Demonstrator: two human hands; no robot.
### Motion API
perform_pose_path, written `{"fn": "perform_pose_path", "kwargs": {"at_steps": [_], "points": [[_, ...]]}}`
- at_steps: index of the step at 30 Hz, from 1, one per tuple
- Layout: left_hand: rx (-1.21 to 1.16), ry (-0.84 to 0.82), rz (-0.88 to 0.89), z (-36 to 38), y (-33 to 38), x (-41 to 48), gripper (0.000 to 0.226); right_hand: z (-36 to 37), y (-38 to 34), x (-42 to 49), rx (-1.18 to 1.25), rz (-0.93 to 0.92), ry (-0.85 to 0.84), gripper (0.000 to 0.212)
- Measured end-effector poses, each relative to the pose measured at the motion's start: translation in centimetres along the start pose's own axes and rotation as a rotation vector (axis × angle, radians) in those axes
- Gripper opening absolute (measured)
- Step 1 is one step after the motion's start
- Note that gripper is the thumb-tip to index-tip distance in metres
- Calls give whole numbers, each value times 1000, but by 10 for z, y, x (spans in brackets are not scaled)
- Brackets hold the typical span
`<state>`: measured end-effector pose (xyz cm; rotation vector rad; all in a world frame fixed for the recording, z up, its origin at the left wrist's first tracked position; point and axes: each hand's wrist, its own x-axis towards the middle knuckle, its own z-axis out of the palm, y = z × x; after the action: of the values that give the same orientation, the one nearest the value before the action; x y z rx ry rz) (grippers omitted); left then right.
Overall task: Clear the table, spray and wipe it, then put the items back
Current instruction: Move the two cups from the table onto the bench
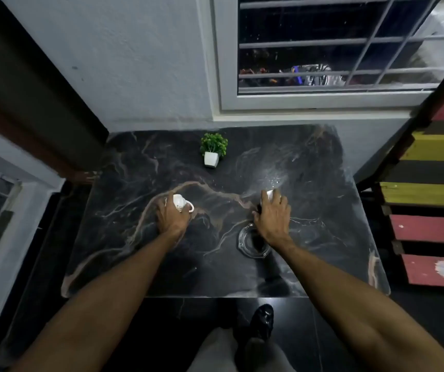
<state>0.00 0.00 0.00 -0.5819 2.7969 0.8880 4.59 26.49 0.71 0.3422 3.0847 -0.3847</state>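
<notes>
On the black marble table [140, 259], my left hand [171, 217] grips a white patterned cup [181, 203] left of centre, its handle pointing right. To the right of centre, my right hand [272, 214] is closed over a second white cup [270, 194], of which only the top edge shows. A clear glass ashtray [253, 241] lies under my right wrist, partly hidden by it. A small green plant in a white pot [212, 151] stands upright near the far edge.
A white wall and a barred window [322, 49] back the table. Red, yellow and black wooden slats [430, 197] stand close to its right edge. A dark door frame [27, 103] is at the left. My shoe [262, 318] is on the dark floor below the front edge.
</notes>
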Motion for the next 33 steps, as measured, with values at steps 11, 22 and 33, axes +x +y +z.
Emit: {"fn": "perform_pose_path", "kwargs": {"at_steps": [11, 22, 33], "points": [[-250, 75, -50, 13, 8, 27, 55, 1, 7, 30, 171, 132, -29, 50], [-569, -148, 382, 54, 169, -49, 84, -62, 73, 17, 776, 203, 351, 52], [-560, -448, 614, 239, 354, -177, 64, -109, 338, -2, 865, 456, 598, 61]]}}
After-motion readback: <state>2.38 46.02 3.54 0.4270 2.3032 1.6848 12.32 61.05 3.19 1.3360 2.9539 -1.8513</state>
